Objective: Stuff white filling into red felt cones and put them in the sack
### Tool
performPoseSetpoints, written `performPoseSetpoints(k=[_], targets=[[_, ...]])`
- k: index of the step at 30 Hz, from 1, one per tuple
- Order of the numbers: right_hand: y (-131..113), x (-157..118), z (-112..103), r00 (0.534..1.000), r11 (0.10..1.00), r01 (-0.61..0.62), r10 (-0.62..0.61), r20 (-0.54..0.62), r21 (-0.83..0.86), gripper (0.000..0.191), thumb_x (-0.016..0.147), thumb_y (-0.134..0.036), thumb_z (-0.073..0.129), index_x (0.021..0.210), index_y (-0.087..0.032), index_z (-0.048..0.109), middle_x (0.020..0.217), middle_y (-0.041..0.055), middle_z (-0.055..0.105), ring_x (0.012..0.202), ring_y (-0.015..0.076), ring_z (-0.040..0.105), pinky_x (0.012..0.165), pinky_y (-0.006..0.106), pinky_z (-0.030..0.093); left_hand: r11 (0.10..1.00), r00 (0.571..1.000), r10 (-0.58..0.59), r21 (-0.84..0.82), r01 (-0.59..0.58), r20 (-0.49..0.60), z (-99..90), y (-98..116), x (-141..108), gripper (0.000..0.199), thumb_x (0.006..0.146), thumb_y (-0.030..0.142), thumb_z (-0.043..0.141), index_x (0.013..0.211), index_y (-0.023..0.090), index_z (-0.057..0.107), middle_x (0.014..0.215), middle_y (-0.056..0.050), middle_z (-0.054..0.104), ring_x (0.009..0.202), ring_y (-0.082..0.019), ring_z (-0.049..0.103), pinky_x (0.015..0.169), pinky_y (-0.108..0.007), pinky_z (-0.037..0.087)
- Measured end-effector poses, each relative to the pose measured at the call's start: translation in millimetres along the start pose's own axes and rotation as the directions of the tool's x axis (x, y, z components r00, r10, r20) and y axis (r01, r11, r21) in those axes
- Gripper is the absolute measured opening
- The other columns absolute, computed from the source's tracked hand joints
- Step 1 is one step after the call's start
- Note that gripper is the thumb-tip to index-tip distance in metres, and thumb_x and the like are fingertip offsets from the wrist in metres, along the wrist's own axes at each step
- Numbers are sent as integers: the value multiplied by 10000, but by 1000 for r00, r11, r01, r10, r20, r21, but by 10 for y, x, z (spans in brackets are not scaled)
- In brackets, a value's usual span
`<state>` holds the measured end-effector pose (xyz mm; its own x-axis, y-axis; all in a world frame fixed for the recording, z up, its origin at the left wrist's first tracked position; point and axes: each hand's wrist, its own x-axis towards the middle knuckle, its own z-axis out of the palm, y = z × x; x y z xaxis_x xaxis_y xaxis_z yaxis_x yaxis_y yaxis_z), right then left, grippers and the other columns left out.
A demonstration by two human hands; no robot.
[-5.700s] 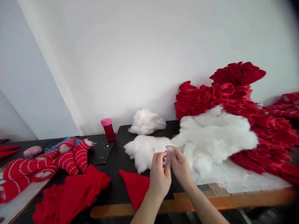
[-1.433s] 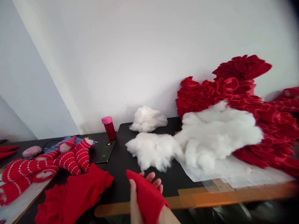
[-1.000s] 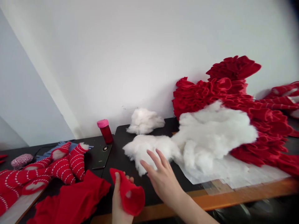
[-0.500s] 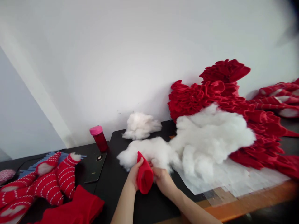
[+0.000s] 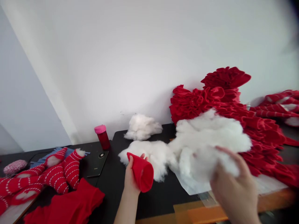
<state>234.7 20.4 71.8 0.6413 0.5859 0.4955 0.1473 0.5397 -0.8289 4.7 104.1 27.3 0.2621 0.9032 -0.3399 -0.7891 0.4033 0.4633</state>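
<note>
My left hand (image 5: pixel 133 177) is closed around a small red felt cone (image 5: pixel 142 174), its open end turned toward me. In front of the cone lies a low heap of white fibre stuffing (image 5: pixel 156 151). My right hand (image 5: pixel 233 183) is over to the right, smeared by motion, its fingers curled at a blurred tuft of white stuffing (image 5: pixel 205 161). That tuft overlaps the larger stuffing pile (image 5: pixel 210 132), so where it ends is hard to see.
Red felt pieces (image 5: pixel 193 104) are stacked behind the pile. Striped stuffed pieces (image 5: pixel 53 175), flat red cloth (image 5: pixel 67 205), a phone (image 5: pixel 98 165) and a pink-lidded bottle (image 5: pixel 102 138) lie or stand at left. Another small stuffing clump (image 5: pixel 142 127) sits near the wall.
My right hand has left the cone and moved right to the large stuffing pile, where a blurred tuft is at its fingers. The cone in my left hand has tilted, its opening now facing right.
</note>
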Motion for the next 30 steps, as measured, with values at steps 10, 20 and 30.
performPoseSetpoints(k=[10, 20, 30], targets=[[536, -1212, 611, 846, 776, 532, -478, 236, -338, 347, 723, -61, 447, 1041, -184, 512, 1017, 103, 511, 885, 222, 598, 705, 341, 577, 979, 996, 91, -183, -94, -22, 213, -459, -447, 453, 866, 503, 476, 1052, 111, 604, 836, -110, 683, 683, -192, 655, 701, -314, 509], [500, -1222, 452, 574, 747, 664, -475, 666, -40, 332, 801, 10, 412, 1027, -171, 574, 1226, 146, 587, 1132, 204, 593, 920, 228, 497, 954, 994, 53, -299, -23, 94, 67, -292, -540, 468, 866, 543, 444, 918, 134, 667, 853, -130, 712, 683, -206, 667, 658, -324, 506], [344, -1147, 415, 602, 806, 591, -465, 649, 28, 315, 876, -167, 519, 1189, -173, 550, 1294, 180, 515, 1174, 263, 555, 909, 290, 511, 966, 995, 45, -256, -22, 84, 108, -276, -657, 298, 861, 420, 540, 939, 149, 639, 931, -97, 717, 894, -240, 673, 853, -361, 492]])
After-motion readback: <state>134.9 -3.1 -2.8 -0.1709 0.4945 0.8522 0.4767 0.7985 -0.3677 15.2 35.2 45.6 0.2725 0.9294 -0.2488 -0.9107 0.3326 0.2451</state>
